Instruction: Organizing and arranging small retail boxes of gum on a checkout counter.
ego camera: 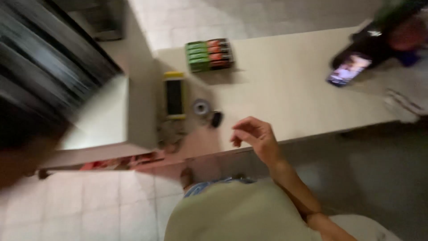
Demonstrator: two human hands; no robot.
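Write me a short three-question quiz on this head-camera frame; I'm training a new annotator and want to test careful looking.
1. True or false: the person's right hand grips the small black object on the pale countertop.
2. Which lies nearest the stacked green and orange boxes? A) the lit phone B) the yellow-edged rectangular device with a dark screen C) the small grey roll of tape
3. Fill in: the right hand's fingers are loosely ____ and hold nothing.

Key: 1 false, the hand is apart from it, over the counter's near edge; 2 B; 3 curled.
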